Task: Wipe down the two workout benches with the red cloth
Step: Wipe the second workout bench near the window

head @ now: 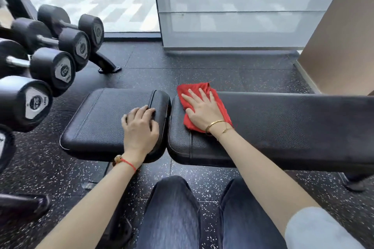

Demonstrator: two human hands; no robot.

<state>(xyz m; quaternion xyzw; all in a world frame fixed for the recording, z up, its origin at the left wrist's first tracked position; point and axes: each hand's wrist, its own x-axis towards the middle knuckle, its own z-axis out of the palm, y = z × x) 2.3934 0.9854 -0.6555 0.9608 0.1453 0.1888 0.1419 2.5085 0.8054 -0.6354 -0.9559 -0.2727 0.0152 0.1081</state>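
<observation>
- Head view: cloth (202, 105), red and loosely folded, flat on the near-left end of the long pad (283, 123), one corner poking past the pad's far edge.
- Pinned there by the right hand (202, 110), fingers straight and spread, palm down — likely to keep the whole cloth dragging along the vinyl instead of bunching.
- Two thin gold bracelets on that wrist, at the cloth's near edge.
- Left hand (141, 125) planted on the short pad (101, 119), fingers bent over its stitched seam, holding nothing; seemingly a brace while leaning in.
- Red string bracelet on the left wrist.
- Pads end to end, a narrow gap between; unclear whether two benches or seat and back of one.
- Judging by the cloth's spot, wiping probably near the start of the long pad.
- Legs in dark jeans below, close to the pads.
- Dumbbells (52, 66) racked at left, end caps facing the camera; grey badges with a round logo, print too blurred to read.
- Speckled rubber floor (212, 170) underneath; frosted glass panel (232, 6) beyond.
</observation>
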